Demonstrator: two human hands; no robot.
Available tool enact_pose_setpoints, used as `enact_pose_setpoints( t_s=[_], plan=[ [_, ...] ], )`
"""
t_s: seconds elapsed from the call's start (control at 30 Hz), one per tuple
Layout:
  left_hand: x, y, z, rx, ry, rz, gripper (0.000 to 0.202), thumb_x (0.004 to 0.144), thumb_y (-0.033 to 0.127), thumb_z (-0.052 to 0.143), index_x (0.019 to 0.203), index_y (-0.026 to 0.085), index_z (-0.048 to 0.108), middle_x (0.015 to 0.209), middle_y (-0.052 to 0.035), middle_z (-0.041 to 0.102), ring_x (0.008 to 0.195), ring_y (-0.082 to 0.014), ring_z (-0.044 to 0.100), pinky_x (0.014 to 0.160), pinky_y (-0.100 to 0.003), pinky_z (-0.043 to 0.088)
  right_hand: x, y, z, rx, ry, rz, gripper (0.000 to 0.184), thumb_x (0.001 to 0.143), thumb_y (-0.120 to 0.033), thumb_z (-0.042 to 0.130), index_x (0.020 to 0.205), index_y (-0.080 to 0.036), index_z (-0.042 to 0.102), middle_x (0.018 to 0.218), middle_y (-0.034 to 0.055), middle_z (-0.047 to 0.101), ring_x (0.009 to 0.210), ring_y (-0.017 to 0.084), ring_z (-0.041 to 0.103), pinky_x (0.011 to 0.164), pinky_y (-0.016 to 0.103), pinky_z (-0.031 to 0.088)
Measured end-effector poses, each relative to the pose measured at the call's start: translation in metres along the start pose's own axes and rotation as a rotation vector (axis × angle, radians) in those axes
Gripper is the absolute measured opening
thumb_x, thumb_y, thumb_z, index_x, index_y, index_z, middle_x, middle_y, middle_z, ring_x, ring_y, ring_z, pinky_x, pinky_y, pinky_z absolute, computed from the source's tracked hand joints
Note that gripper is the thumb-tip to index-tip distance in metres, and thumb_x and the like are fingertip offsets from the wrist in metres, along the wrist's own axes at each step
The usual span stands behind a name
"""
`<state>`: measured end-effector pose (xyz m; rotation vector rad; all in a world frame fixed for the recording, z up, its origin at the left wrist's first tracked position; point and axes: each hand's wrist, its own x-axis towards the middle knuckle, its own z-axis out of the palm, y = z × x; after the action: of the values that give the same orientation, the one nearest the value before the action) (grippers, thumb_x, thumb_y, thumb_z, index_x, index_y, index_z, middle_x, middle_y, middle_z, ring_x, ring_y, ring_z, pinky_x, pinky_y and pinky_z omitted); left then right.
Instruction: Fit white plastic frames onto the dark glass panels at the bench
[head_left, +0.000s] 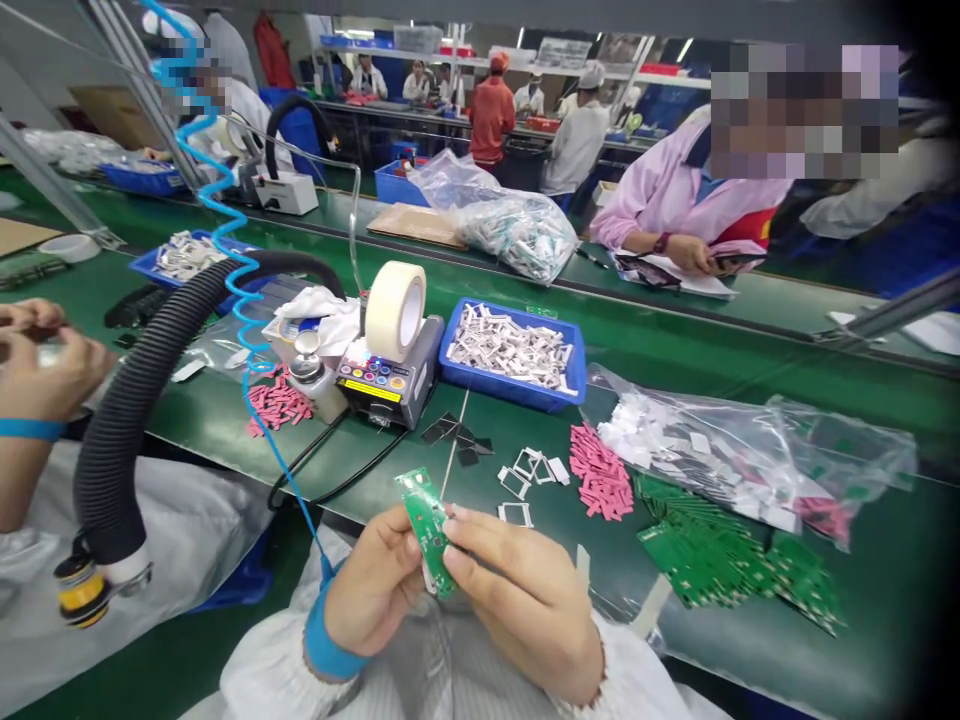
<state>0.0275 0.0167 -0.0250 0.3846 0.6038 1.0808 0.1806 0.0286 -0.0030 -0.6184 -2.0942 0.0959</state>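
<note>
My left hand and my right hand hold a small green circuit board upright between them, just above the bench edge. My right fingers pinch its right side, and my left fingers and thumb support the other side. Its lower end is partly hidden by my fingers. A blue wrist strap circles my left wrist, with a blue coiled cord running from it. Small white frames and dark square pieces lie just beyond my hands.
A green conveyor bench holds a tape dispenser, a blue tray of metal parts, pink pieces, stacked green boards and a plastic bag. A black ribbed hose stands left, beside a co-worker's hands.
</note>
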Motion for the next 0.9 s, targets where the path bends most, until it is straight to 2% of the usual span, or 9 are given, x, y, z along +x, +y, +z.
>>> enact_pose_setpoints(
  t_s=[0.13, 0.23, 0.4, 0.53, 0.6, 0.67, 0.77, 0.83, 0.9],
  plan=[
    [-0.003, 0.006, -0.006, 0.045, 0.029, 0.046, 0.03, 0.057, 0.039, 0.078, 0.08, 0.02, 0.074, 0.059, -0.0002, 0.067, 0.057, -0.0097, 0.059, 0.057, -0.019, 0.045, -0.003, 0.003, 0.005, 0.036, -0.045, 0.002, 0.024, 0.081, -0.005, 0.056, 0.104, -0.009, 0.062, 0.101, 0.0128, 0.069, 0.107, 0.021, 0.059, 0.081, 0.032, 0.056],
    [-0.003, 0.009, -0.007, 0.069, 0.07, 0.05, 0.034, 0.054, 0.042, 0.079, 0.078, 0.019, 0.075, 0.06, -0.0023, 0.068, 0.06, -0.0138, 0.062, 0.057, -0.022, 0.046, 0.001, 0.001, 0.006, 0.107, -0.044, 0.017, 0.025, 0.082, -0.006, 0.056, 0.106, -0.012, 0.061, 0.099, 0.0116, 0.069, 0.104, 0.019, 0.061, 0.083, 0.032, 0.056],
    [-0.002, 0.012, -0.008, 0.075, 0.171, 0.058, 0.039, 0.048, 0.041, 0.082, 0.08, 0.021, 0.076, 0.062, -0.003, 0.069, 0.063, -0.0175, 0.063, 0.065, -0.029, 0.049, 0.011, 0.003, 0.007, 0.19, -0.092, 0.085, 0.019, 0.085, -0.011, 0.055, 0.101, -0.015, 0.064, 0.098, 0.0102, 0.069, 0.1, 0.017, 0.063, 0.084, 0.028, 0.055],
    [-0.001, 0.012, -0.011, 0.098, 0.184, 0.096, 0.036, 0.05, 0.039, 0.081, 0.079, 0.019, 0.076, 0.067, -0.006, 0.071, 0.073, -0.0228, 0.065, 0.073, -0.035, 0.05, 0.013, 0.012, 0.007, 0.269, -0.174, 0.156, 0.016, 0.087, -0.013, 0.053, 0.096, -0.015, 0.066, 0.104, 0.0112, 0.067, 0.098, 0.013, 0.063, 0.083, 0.021, 0.054],
    [0.0, 0.012, -0.013, 0.096, 0.188, 0.094, 0.037, 0.051, 0.037, 0.081, 0.082, 0.019, 0.075, 0.07, -0.007, 0.072, 0.075, -0.0238, 0.065, 0.072, -0.035, 0.05, 0.012, 0.015, 0.01, 0.293, -0.175, 0.137, 0.017, 0.086, -0.013, 0.053, 0.099, -0.014, 0.065, 0.104, 0.0106, 0.067, 0.102, 0.014, 0.061, 0.088, 0.023, 0.052],
    [0.002, 0.01, -0.016, 0.076, 0.201, 0.05, 0.041, 0.054, 0.035, 0.081, 0.091, 0.022, 0.074, 0.076, -0.0067, 0.073, 0.073, -0.0218, 0.065, 0.066, -0.031, 0.051, 0.01, 0.017, 0.013, 0.306, -0.157, 0.145, 0.017, 0.083, -0.021, 0.06, 0.098, -0.014, 0.064, 0.1, 0.0102, 0.068, 0.105, 0.017, 0.06, 0.092, 0.029, 0.05],
    [0.01, 0.003, -0.016, 0.056, 0.22, -0.014, 0.048, 0.06, 0.031, 0.078, 0.106, 0.026, 0.067, 0.085, -0.0063, 0.073, 0.075, -0.0194, 0.065, 0.066, -0.028, 0.051, 0.009, 0.016, 0.019, 0.274, -0.126, 0.358, 0.022, 0.074, -0.035, 0.069, 0.084, -0.015, 0.064, 0.101, 0.0107, 0.066, 0.098, 0.019, 0.062, 0.085, 0.03, 0.053],
    [0.018, -0.002, -0.012, 0.047, 0.232, -0.006, 0.054, 0.061, 0.028, 0.078, 0.113, 0.027, 0.064, 0.093, -0.007, 0.072, 0.085, -0.0213, 0.065, 0.076, -0.031, 0.051, 0.01, 0.014, 0.02, 0.221, -0.117, 0.486, 0.014, 0.074, -0.027, 0.07, 0.076, -0.016, 0.062, 0.099, 0.0092, 0.065, 0.094, 0.018, 0.061, 0.081, 0.03, 0.053],
    [0.026, -0.005, -0.005, 0.031, 0.225, 0.0, 0.063, 0.058, 0.028, 0.079, 0.118, 0.029, 0.059, 0.102, -0.0073, 0.071, 0.098, -0.0244, 0.062, 0.086, -0.035, 0.048, 0.013, 0.014, 0.015, 0.184, -0.168, 0.515, 0.007, 0.074, -0.016, 0.067, 0.077, -0.017, 0.061, 0.093, 0.0058, 0.067, 0.092, 0.018, 0.061, 0.08, 0.03, 0.051]
  ],
)
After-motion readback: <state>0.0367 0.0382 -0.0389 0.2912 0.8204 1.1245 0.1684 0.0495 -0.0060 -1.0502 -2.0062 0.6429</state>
